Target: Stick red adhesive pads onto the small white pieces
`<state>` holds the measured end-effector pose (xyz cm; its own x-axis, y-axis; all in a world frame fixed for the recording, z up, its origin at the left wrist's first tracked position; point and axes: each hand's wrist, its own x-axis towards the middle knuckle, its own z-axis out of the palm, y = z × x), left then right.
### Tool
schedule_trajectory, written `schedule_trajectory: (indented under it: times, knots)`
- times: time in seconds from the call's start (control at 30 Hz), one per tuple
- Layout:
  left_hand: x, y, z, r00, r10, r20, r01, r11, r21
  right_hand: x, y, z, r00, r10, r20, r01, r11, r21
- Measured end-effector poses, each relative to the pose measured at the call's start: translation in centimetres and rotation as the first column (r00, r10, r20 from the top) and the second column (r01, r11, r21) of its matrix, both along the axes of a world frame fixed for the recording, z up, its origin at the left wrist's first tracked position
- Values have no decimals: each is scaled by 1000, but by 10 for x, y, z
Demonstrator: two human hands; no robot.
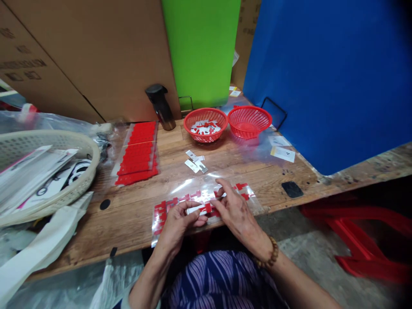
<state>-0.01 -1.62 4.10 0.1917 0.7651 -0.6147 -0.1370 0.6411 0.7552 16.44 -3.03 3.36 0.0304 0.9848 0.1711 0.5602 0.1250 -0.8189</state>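
Note:
My left hand (180,221) and my right hand (234,210) meet over a clear plastic sheet (180,189) that carries red sticker pieces, at the near edge of the wooden table (135,219). Both hands pinch a small white strip with a red piece (201,209) between their fingertips. My right wrist wears a wooden bead bracelet (272,254). Several small white strips (195,162) lie loose on the table beyond the sheet.
Two red mesh baskets stand at the back, the left one (206,124) with white and red pieces, the right one (249,121) without any. Red sticker sheets (138,152), a black bottle (160,106), a beige basket (45,171) of packets, and green and blue boards surround them.

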Motion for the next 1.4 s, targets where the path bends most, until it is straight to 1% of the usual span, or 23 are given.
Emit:
schedule_trajectory:
  times: [0.03,0.1,0.2,0.27,0.33,0.4,0.47,0.53,0.67,0.8,0.9,1.07,1.2,1.27,1.4]
  knots:
    - [0,-1,1,1000,6,7,-6,1000,-15,2,2,0,1000,-17,-21,17,1000,-17]
    - [-1,-1,2,1000,21,22,-20,999,-31,6,3,2,996,4,-85,-11,996,-88]
    - [-1,-2,5,999,32,41,-31,999,-28,5,1,3,961,92,-262,-153,963,-223]
    - [-1,-2,7,998,24,56,-23,1000,-13,1,-1,1,907,118,-405,-246,928,-280]
    - [-1,-3,9,998,7,62,-8,1000,3,-4,-2,-2,845,103,-525,-307,897,-318]
    - [-1,-4,12,999,-11,50,10,1000,18,-8,-2,-4,784,67,-617,-348,871,-347]
    - [-1,-5,15,999,-30,34,29,999,36,-11,-1,-3,740,44,-671,-379,851,-362]
    - [-2,-5,17,999,-45,29,43,997,60,-12,2,-1,720,38,-693,-397,842,-366]
    - [-3,-5,18,998,-63,11,61,995,82,-12,5,1,724,38,-689,-411,825,-387]
    - [-5,-4,19,996,-86,-14,87,992,87,-12,7,-4,681,22,-732,-454,797,-399]
    - [-6,-3,18,997,-80,-8,80,993,90,-12,8,-7,651,4,-759,-475,783,-403]
    - [-9,-1,13,997,-82,-3,82,990,115,-13,7,-4,675,18,-738,-456,796,-397]
    - [-9,1,10,997,-78,-29,81,991,104,-14,7,-4,668,53,-742,-479,794,-375]
    - [-9,2,11,997,-74,-31,77,991,110,-14,8,-5,661,60,-748,-495,784,-374]
    - [-9,3,12,998,-62,-11,63,990,123,-15,10,-5,674,60,-736,-505,765,-400]
